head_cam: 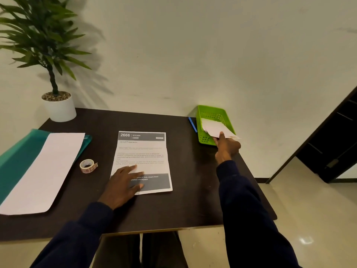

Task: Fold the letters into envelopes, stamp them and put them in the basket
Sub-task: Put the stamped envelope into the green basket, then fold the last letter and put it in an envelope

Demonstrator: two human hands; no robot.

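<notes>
A printed letter (142, 155) with crease lines lies flat in the middle of the dark table (193, 190). My left hand (123, 182) rests palm down on its lower left corner, fingers spread. At the far right stands a green basket (212, 113). My right hand (227, 147) pinches the near edge of a white envelope (216, 128) that lies partly inside the basket and sticks out over its near rim. A roll of stamps (87, 165) sits left of the letter.
A teal folder (21, 151) with a long white sheet (44, 171) on it covers the table's left side. A potted plant (58, 105) stands at the back left corner. A blue pen (192, 124) lies beside the basket. A dark door frame is at right.
</notes>
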